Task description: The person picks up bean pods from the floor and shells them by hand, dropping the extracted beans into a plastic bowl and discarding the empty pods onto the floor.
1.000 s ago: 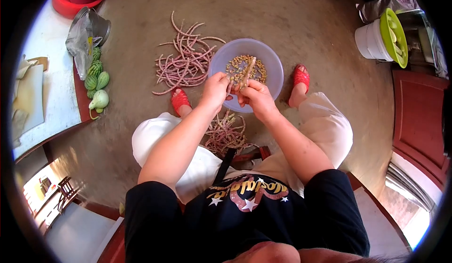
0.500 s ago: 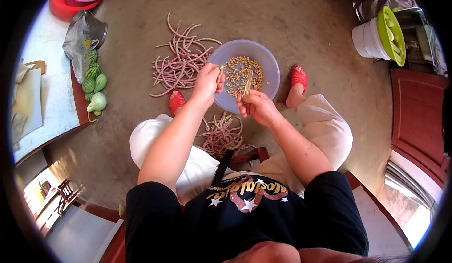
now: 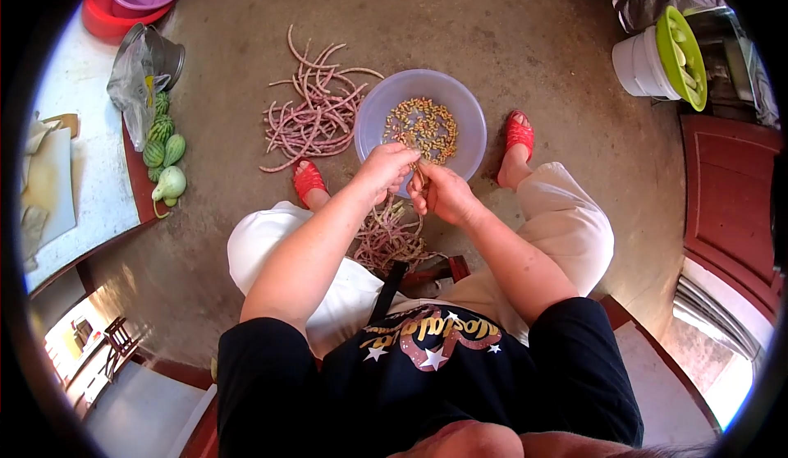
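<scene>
Two hands (image 3: 389,168) over one basin (image 3: 473,130)

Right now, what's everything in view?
bowl: one, lilac, on floor
beans: many, tan, in bowl
long pods: many, purplish, by bowl
crumpled pods: many, purplish, nearer body
held pod: one, brownish, at fingertips
melons: several, striped green, by table
gourd: one, pale green, by melons
basins: two, red and purple, left
pot: one, grey, near basins
bag: one, clear, against pot
bucket: one, white, right
tub: one, lime, on bucket
table: one, white, left
panel: one, red, right
sandals: two, red, on feet
left hand, right hand: two, bare, at bowl
</scene>
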The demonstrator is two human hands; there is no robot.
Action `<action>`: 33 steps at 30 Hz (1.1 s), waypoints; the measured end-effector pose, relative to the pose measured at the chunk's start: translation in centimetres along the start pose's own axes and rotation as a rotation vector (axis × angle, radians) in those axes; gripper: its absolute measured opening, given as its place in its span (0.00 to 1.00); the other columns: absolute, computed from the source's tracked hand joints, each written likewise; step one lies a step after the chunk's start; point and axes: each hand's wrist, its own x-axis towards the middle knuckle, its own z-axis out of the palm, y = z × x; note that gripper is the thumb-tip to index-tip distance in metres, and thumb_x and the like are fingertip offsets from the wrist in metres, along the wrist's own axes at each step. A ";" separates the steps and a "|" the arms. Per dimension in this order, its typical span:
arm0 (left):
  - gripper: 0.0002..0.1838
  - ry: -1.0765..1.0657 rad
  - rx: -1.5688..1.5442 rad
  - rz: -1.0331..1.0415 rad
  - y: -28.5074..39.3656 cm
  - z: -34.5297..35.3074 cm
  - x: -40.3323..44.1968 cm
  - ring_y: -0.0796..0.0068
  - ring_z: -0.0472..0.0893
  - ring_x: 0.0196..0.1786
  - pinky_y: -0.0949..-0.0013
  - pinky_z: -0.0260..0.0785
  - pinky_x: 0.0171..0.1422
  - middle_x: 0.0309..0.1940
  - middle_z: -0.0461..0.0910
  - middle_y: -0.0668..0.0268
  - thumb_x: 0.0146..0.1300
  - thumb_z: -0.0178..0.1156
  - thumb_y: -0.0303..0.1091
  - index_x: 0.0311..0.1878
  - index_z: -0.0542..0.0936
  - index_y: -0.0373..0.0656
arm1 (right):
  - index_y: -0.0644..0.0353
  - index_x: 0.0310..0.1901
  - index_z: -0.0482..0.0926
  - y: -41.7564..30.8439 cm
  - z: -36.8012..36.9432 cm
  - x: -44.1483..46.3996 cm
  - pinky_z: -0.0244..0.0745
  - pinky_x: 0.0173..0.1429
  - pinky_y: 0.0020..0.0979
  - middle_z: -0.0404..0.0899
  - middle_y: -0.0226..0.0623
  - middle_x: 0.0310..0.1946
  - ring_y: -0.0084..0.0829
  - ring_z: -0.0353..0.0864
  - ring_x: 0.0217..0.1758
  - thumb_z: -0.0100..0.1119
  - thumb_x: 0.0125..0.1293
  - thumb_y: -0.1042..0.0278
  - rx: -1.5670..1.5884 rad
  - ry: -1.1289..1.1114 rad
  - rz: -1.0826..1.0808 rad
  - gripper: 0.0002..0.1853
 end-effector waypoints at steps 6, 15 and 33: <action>0.07 0.164 0.084 -0.097 -0.3 0.1 0.0 0.87 0.59 0.13 0.80 0.46 0.15 0.15 0.64 0.77 0.60 0.53 0.37 0.31 0.70 0.46 | 0.58 0.28 0.70 1.2 -0.7 0.9 0.66 0.24 0.27 0.72 0.32 0.22 0.24 0.69 0.20 0.41 0.66 0.57 -0.075 0.136 0.010 0.16; 0.12 0.258 0.092 0.257 0.2 -1.9 0.4 0.80 0.73 0.25 0.79 0.64 0.26 0.28 0.74 0.67 0.57 0.49 0.26 0.45 0.69 0.39 | 0.63 0.29 0.73 3.0 -1.9 0.9 0.65 0.19 0.27 0.71 0.32 0.16 0.26 0.70 0.14 0.48 0.64 0.60 -0.652 0.226 0.056 0.14; 0.11 0.146 0.103 0.365 0.7 -2.8 -2.8 0.80 0.76 0.35 0.77 0.66 0.38 0.34 0.78 0.67 0.60 0.52 0.29 0.46 0.71 0.40 | 0.64 0.40 0.75 -0.5 0.6 1.9 0.73 0.39 0.36 0.79 0.41 0.30 0.41 0.78 0.33 0.55 0.54 0.68 -1.423 0.480 -0.678 0.12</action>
